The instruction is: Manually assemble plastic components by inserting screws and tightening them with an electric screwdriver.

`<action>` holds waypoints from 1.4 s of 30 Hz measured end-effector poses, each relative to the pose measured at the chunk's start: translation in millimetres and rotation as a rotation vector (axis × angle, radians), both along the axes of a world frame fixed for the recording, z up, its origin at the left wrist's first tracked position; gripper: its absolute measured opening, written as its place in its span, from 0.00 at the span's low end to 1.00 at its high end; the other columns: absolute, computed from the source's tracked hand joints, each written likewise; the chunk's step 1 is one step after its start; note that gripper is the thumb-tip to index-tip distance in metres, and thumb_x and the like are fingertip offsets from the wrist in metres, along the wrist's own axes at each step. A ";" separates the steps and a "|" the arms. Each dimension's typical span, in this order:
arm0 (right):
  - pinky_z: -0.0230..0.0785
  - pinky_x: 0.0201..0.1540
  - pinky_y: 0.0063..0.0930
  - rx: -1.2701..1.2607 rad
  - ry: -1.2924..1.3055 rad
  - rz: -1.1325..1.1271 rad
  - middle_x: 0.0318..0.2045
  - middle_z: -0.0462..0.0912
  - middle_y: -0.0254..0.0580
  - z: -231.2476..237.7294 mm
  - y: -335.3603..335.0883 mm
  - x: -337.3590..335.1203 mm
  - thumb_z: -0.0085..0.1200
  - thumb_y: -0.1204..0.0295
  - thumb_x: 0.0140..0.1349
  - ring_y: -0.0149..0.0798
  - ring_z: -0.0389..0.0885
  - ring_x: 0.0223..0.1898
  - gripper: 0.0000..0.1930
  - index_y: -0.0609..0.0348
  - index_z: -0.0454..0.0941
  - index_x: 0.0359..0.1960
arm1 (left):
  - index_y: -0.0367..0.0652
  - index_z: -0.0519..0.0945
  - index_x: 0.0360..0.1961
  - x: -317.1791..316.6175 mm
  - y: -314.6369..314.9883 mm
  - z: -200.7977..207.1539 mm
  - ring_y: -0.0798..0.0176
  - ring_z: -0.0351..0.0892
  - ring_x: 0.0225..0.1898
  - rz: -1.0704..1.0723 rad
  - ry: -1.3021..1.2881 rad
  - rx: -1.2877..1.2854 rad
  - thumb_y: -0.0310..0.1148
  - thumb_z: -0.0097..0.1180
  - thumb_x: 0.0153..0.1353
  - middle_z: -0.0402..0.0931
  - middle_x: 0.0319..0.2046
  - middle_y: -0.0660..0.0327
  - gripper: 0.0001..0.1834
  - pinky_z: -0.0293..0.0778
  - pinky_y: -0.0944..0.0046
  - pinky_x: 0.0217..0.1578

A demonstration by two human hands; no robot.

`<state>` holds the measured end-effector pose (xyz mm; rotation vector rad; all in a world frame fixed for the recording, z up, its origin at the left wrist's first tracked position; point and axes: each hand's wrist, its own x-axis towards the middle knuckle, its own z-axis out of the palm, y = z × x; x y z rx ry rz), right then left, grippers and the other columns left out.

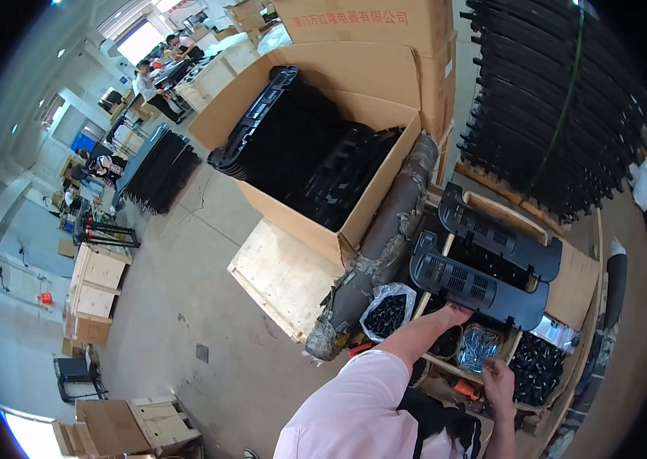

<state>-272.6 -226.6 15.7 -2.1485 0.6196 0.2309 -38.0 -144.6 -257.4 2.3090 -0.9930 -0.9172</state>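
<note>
My left hand (457, 313) is at the near edge of a black plastic cover (484, 289) with slotted vents. Its fingers close on that edge, and their tips are partly hidden. A second, similar cover (499, 233) lies just beyond, both resting across a wooden parts rack. Below the near cover, a tray of silver screws (478, 348) sits in the rack. My right hand (499, 379) is beside this tray, fingers curled together as in a pinch; anything between them is too small to make out. Right of it is a bin of small black parts (536, 369).
A clear bag of black parts (386, 314) stands left of the rack. Beyond is a large open carton (293, 206) holding black plastic parts, beside a worn wrapped roll (385, 245). Tall stacked black parts (557, 107) rise at far right. Other people (154, 90) work at the far left.
</note>
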 end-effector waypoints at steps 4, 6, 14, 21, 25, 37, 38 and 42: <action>0.79 0.47 0.34 -0.010 -0.134 0.223 0.42 0.87 0.50 -0.5 20.2 44.0 0.60 0.73 0.62 0.43 0.87 0.42 0.16 0.65 0.83 0.51 | 0.48 0.73 0.67 46.6 61.8 -19.8 0.52 0.66 0.71 0.568 0.086 -1.135 0.44 0.37 0.77 0.71 0.69 0.55 0.25 0.58 0.49 0.74; 0.79 0.47 0.36 -0.065 -0.041 0.045 0.43 0.87 0.51 -16.3 -12.7 -0.6 0.60 0.72 0.62 0.45 0.87 0.43 0.17 0.65 0.83 0.51 | 0.48 0.73 0.68 -16.7 -2.0 45.5 0.50 0.66 0.72 -0.082 -0.524 -0.112 0.43 0.39 0.76 0.70 0.70 0.52 0.24 0.58 0.47 0.74; 0.79 0.49 0.37 -0.001 -0.094 0.267 0.43 0.88 0.51 -6.0 21.4 58.5 0.59 0.70 0.62 0.45 0.88 0.43 0.16 0.63 0.84 0.51 | 0.48 0.76 0.66 39.9 80.7 -47.2 0.51 0.66 0.72 0.266 -1.770 0.565 0.41 0.48 0.72 0.71 0.70 0.51 0.24 0.60 0.48 0.73; 0.77 0.55 0.43 -0.185 -0.037 0.306 0.46 0.86 0.55 -47.3 3.8 60.4 0.60 0.69 0.60 0.53 0.85 0.50 0.17 0.62 0.84 0.49 | 0.47 0.81 0.54 -35.5 90.6 145.1 0.52 0.84 0.45 0.046 -0.416 0.177 0.34 0.56 0.65 0.81 0.50 0.51 0.16 0.83 0.52 0.40; 0.74 0.62 0.45 -0.429 0.198 0.502 0.55 0.82 0.57 -77.6 12.1 89.8 0.62 0.66 0.58 0.56 0.81 0.58 0.25 0.65 0.79 0.56 | 0.39 0.77 0.54 -84.4 121.3 152.3 0.56 0.84 0.37 0.347 -0.272 -0.344 0.39 0.55 0.70 0.80 0.39 0.51 0.18 0.78 0.61 0.33; 0.76 0.59 0.53 -0.448 0.259 0.627 0.55 0.80 0.62 -123.1 -6.4 82.8 0.69 0.61 0.59 0.62 0.81 0.57 0.30 0.63 0.71 0.58 | 0.45 0.81 0.56 -77.3 170.6 238.6 0.58 0.84 0.40 0.900 1.613 -1.084 0.43 0.49 0.74 0.84 0.41 0.60 0.18 0.79 0.60 0.35; 0.77 0.56 0.56 -0.443 0.203 0.643 0.49 0.83 0.64 -134.8 -14.8 82.6 0.64 0.65 0.62 0.64 0.83 0.52 0.22 0.64 0.73 0.53 | 0.45 0.80 0.57 -76.2 171.6 237.1 0.56 0.85 0.41 0.933 1.587 -1.092 0.43 0.48 0.74 0.84 0.42 0.59 0.19 0.80 0.58 0.36; 0.77 0.53 0.55 -0.416 0.136 0.671 0.42 0.86 0.63 -133.1 -25.4 79.7 0.56 0.71 0.61 0.63 0.85 0.48 0.14 0.64 0.78 0.46 | 0.44 0.79 0.60 -76.6 179.8 225.4 0.53 0.85 0.43 0.971 1.581 -1.151 0.44 0.40 0.78 0.85 0.46 0.56 0.23 0.80 0.56 0.40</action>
